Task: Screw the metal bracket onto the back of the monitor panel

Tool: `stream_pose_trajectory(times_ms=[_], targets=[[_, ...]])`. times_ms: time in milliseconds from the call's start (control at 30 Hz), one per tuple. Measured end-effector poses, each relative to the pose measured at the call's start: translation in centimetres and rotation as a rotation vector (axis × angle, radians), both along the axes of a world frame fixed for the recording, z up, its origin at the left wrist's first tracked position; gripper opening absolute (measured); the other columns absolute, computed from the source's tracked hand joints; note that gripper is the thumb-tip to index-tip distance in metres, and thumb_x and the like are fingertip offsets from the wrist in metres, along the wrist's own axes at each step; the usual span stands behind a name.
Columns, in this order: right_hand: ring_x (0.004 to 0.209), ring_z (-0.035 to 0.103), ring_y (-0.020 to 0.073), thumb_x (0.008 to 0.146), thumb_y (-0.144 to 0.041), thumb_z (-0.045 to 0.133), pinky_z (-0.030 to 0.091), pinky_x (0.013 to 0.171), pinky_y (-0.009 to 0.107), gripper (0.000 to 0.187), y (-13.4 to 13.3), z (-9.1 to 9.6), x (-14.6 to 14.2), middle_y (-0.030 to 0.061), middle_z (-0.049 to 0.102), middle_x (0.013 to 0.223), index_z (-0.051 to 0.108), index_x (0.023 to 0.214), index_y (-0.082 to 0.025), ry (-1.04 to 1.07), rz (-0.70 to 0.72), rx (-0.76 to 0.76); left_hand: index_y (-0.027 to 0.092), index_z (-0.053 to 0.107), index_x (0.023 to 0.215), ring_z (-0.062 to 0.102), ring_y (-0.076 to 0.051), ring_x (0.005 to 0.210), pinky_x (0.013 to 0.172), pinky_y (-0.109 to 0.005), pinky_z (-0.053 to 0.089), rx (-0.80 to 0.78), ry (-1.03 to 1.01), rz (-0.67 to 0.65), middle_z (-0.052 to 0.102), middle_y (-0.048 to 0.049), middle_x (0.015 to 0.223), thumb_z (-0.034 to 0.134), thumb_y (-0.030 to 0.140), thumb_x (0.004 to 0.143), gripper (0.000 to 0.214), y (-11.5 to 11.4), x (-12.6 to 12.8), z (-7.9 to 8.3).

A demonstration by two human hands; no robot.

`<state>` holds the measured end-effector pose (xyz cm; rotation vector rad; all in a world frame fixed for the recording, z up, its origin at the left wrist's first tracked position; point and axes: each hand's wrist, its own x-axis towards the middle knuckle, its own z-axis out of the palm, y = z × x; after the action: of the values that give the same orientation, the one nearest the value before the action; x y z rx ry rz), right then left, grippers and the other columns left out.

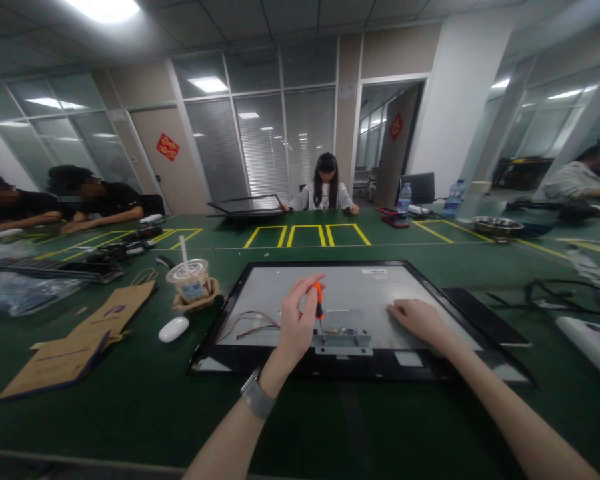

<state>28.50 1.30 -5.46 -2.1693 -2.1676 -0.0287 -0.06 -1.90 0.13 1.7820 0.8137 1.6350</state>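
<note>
A flat monitor panel (260, 290) lies face down on the green table, its grey metal back up and a black frame round it. My left hand (297, 320) is closed round an orange-handled screwdriver (319, 301), held upright with its tip on a small metal bracket (343, 340) at the panel's near edge. My right hand (420, 320) rests flat on the panel's back to the right of the bracket, fingers stretched out. Thin wires (245, 323) run over the panel to the left of my left hand.
A white mouse (173, 329), a lidded drink cup (190, 280) and a brown paper bag (80, 337) lie to the left. Black cables (570, 293) and a white object (593, 340) are to the right. Other people sit at the far and left sides.
</note>
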Motion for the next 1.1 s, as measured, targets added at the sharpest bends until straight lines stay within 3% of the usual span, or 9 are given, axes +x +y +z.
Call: stream_pose_trajectory(times_ms=[100,267,433,567,767,933,1033,1100], targets=[[0.076,0.065,0.0233,0.093,-0.039,0.035,0.035,0.060,0.029,0.042,-0.15,0.12,-0.12,0.0107,0.071,0.079,0.067,0.076,-0.019,-0.006,0.004,0.004,0.021,0.068,0.103,0.053,-0.014,0.074,0.071,-0.028,0.046,0.037,0.043,0.058,0.052,-0.0031,0.083,0.050,0.028,0.089,0.023,0.15,0.00,-0.17],[0.076,0.065,0.0222,0.093,-0.039,0.036,0.035,0.060,0.028,0.041,-0.08,0.06,-0.06,0.0101,0.071,0.080,0.067,0.075,-0.019,-0.006,-0.003,0.007,0.020,0.070,0.084,0.050,-0.015,0.077,0.077,-0.029,0.044,0.070,0.035,0.146,0.047,-0.0018,0.079,0.059,0.030,0.084,0.015,0.48,-0.08,-0.20],[0.076,0.065,0.0224,0.093,-0.039,0.035,0.036,0.061,0.028,0.042,-0.07,0.17,-0.13,0.0108,0.072,0.081,0.068,0.076,-0.019,0.001,-0.007,0.001,0.018,0.069,0.097,0.054,-0.017,0.092,0.082,-0.029,0.043,0.024,-0.031,0.045,0.056,-0.0083,0.101,0.038,0.028,0.094,0.033,0.48,-0.26,0.11],[0.076,0.065,0.0225,0.093,-0.039,0.035,0.036,0.061,0.028,0.042,-0.20,0.32,-0.30,0.0107,0.072,0.080,0.068,0.077,-0.019,-0.028,-0.007,0.002,0.019,0.066,0.106,0.054,-0.015,0.077,0.073,-0.027,0.044,-0.017,-0.018,0.050,0.058,-0.0046,0.084,0.051,0.028,0.089,0.025,0.76,-0.23,-0.07],[0.077,0.065,0.0233,0.093,-0.040,0.035,0.036,0.062,0.029,0.042,-0.11,0.21,-0.22,0.0109,0.072,0.081,0.068,0.077,-0.019,-0.008,-0.007,0.000,0.019,0.071,0.084,0.051,-0.015,0.073,0.071,-0.026,0.042,0.038,-0.016,0.110,0.054,-0.0028,0.078,0.059,0.030,0.083,0.016,0.80,-0.17,-0.13],[0.077,0.065,0.0222,0.093,-0.039,0.035,0.036,0.061,0.028,0.041,0.04,0.04,-0.11,0.0107,0.072,0.081,0.068,0.077,-0.020,-0.006,-0.012,0.000,0.019,0.067,0.104,0.056,-0.017,0.085,0.079,-0.028,0.045,-0.051,-0.094,0.012,0.061,-0.0069,0.095,0.036,0.029,0.093,0.035,0.56,-0.16,-0.12],[0.077,0.065,0.0223,0.093,-0.039,0.035,0.036,0.061,0.028,0.041,0.00,0.04,-0.16,0.0104,0.072,0.081,0.068,0.077,-0.019,-0.010,-0.007,0.011,0.019,0.060,0.117,0.058,-0.017,0.090,0.083,-0.030,0.045,-0.097,-0.109,-0.015,0.064,-0.0080,0.104,0.042,0.029,0.092,0.033,0.62,-0.05,-0.28],[0.077,0.065,0.0228,0.093,-0.039,0.035,0.035,0.060,0.028,0.041,-0.08,0.10,-0.23,0.0106,0.072,0.081,0.068,0.076,-0.019,-0.015,-0.005,0.015,0.020,0.061,0.115,0.058,-0.016,0.087,0.082,-0.030,0.045,-0.079,-0.074,0.006,0.065,-0.0069,0.099,0.051,0.029,0.089,0.030,0.70,0.02,-0.40]])
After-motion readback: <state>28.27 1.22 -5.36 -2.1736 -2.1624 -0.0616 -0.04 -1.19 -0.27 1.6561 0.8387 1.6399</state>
